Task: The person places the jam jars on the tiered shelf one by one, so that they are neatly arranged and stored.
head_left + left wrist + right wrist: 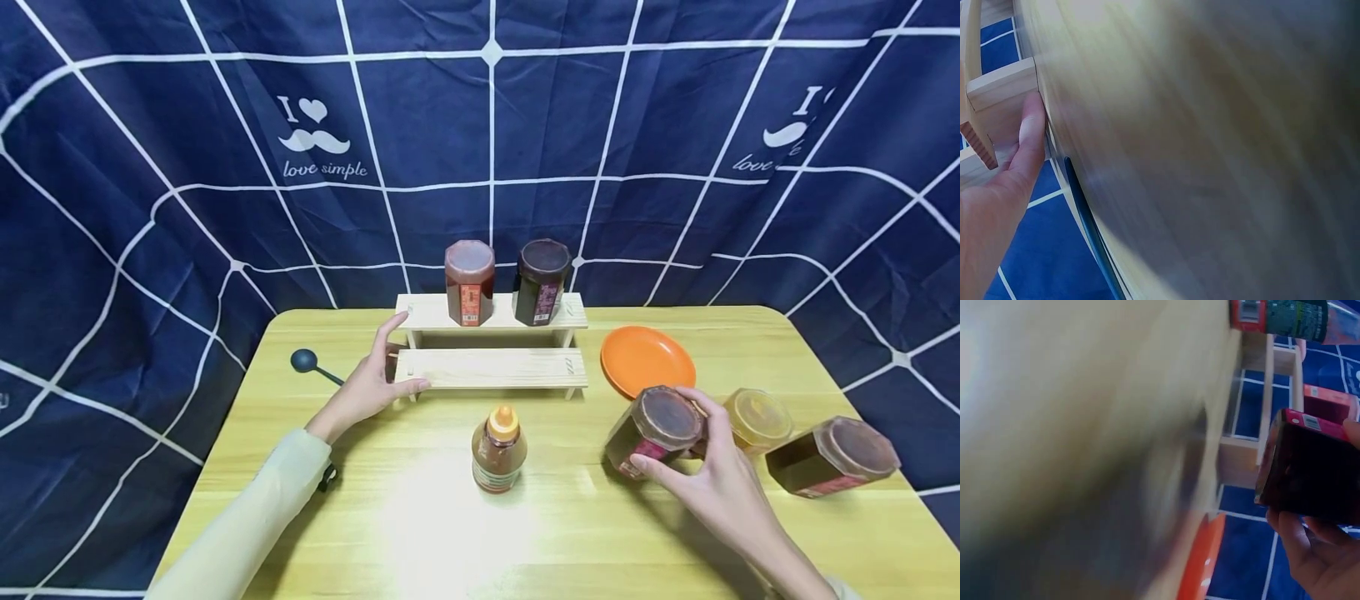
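Note:
My right hand (716,475) grips a dark octagonal jar (654,429) with a pink label, tilted above the table; the right wrist view shows the jar (1313,465) between thumb and fingers, clear of the table. At the left end of a two-step wooden rack (491,368), my left hand (372,383) rests with thumb and index finger spread along it. Up close, one straight finger (1034,125) lies against a rack leg. On the upper step stand a red jar (470,283) with an orange label and a dark jar (542,283) with a purple label.
A squeeze bottle (499,450) with a yellow cap stands before the rack. An orange plate (648,358) lies right of it. Beyond my right hand are a yellow jar (759,419) and another dark jar (832,458). A black spoon (304,361) lies at left. Blue cloth hangs around.

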Motion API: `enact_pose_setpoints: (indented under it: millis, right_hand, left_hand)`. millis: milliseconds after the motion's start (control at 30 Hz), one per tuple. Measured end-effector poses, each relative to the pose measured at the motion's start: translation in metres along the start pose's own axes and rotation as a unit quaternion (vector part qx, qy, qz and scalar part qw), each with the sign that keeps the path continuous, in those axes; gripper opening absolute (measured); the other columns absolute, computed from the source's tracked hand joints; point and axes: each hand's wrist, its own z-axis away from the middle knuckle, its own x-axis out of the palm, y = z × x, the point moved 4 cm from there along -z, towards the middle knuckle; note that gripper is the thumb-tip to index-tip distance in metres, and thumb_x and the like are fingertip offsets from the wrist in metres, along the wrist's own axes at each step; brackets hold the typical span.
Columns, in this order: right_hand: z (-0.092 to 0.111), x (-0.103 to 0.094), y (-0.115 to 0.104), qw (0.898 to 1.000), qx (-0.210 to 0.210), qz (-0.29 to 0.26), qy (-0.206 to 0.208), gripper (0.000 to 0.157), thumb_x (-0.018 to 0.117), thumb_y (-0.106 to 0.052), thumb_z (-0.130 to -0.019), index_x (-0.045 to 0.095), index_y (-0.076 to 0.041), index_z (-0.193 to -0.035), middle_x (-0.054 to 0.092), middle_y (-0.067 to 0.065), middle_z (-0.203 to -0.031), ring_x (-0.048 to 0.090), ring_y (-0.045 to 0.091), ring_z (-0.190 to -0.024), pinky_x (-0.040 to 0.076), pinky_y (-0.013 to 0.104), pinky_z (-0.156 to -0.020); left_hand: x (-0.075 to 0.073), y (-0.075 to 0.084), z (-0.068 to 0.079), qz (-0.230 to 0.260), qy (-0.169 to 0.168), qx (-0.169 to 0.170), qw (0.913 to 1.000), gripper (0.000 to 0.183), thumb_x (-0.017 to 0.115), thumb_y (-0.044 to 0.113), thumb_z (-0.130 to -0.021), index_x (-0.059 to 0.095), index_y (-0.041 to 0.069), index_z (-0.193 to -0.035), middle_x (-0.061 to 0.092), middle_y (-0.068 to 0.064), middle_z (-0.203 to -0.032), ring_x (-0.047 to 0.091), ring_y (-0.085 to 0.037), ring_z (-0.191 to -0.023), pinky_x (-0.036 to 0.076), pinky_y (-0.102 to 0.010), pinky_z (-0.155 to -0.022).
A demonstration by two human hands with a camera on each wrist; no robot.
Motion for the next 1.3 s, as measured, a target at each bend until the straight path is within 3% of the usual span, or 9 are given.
enact_pose_setpoints:
  millis: [233,433,767,900,1100,1300]
  right_hand:
    - [-0.022,0.007,-0.020,0.999,-0.036,0.003,0.015,0.117,0.108,-0.027,-0.070,0.039,-0.026,-0.165,0.072,0.007,-0.124,0.066,0.008,-0.091,0.047,0.025,-0.080]
    - [-0.038,0.016,-0.032,0.997,-0.064,-0.027,0.016,0.118,0.109,-0.021,-0.067,0.041,-0.022,-0.163,0.070,0.006,-0.128,0.068,0.011,-0.091,0.050,0.022,-0.080]
    - [-0.064,0.031,-0.054,0.990,-0.114,-0.088,-0.001,0.118,0.108,-0.014,-0.070,0.039,-0.024,-0.165,0.066,0.002,-0.138,0.066,0.013,-0.106,0.054,0.020,-0.079]
    - [-0.070,0.038,-0.063,0.988,-0.111,-0.103,-0.010,0.115,0.107,-0.015,-0.071,0.039,-0.025,-0.164,0.066,0.004,-0.139,0.065,0.015,-0.106,0.054,0.021,-0.076]
    - [-0.084,0.050,-0.069,0.986,-0.105,-0.126,-0.032,0.111,0.105,-0.019,-0.075,0.038,-0.027,-0.163,0.064,0.003,-0.142,0.066,0.019,-0.117,0.055,0.024,-0.090]
    - [-0.097,0.065,-0.078,0.982,-0.116,-0.143,-0.049,0.108,0.104,-0.018,-0.076,0.040,-0.029,-0.162,0.067,0.003,-0.136,0.069,0.022,-0.103,0.057,0.034,-0.072]
  left_hand:
    - [0.000,0.000,0.000,0.009,0.000,-0.006,0.9999,0.116,0.094,0.021,-0.091,0.014,0.048,-0.171,0.062,-0.022,-0.132,0.069,-0.032,-0.109,0.053,-0.054,-0.098]
    - [0.000,0.000,0.000,-0.004,0.000,-0.009,1.0000,0.116,0.094,0.024,-0.091,0.013,0.048,-0.171,0.061,-0.023,-0.135,0.066,-0.035,-0.115,0.052,-0.056,-0.099]
    - [-0.001,-0.001,0.000,-0.001,0.000,-0.011,0.9999,0.116,0.094,0.025,-0.091,0.013,0.049,-0.171,0.061,-0.023,-0.136,0.066,-0.035,-0.115,0.052,-0.056,-0.099]
    - [-0.001,-0.001,0.001,-0.010,0.003,-0.011,0.9999,0.116,0.094,0.026,-0.091,0.013,0.048,-0.171,0.059,-0.023,-0.139,0.064,-0.036,-0.119,0.050,-0.058,-0.101]
    - [-0.002,0.000,0.001,-0.014,0.004,-0.007,0.9999,0.117,0.094,0.024,-0.091,0.013,0.048,-0.171,0.059,-0.024,-0.139,0.065,-0.036,-0.119,0.051,-0.058,-0.101]
    - [-0.002,0.000,0.000,-0.016,0.004,-0.003,0.9999,0.116,0.094,0.024,-0.091,0.014,0.047,-0.171,0.060,-0.024,-0.140,0.068,-0.035,-0.115,0.051,-0.059,-0.101]
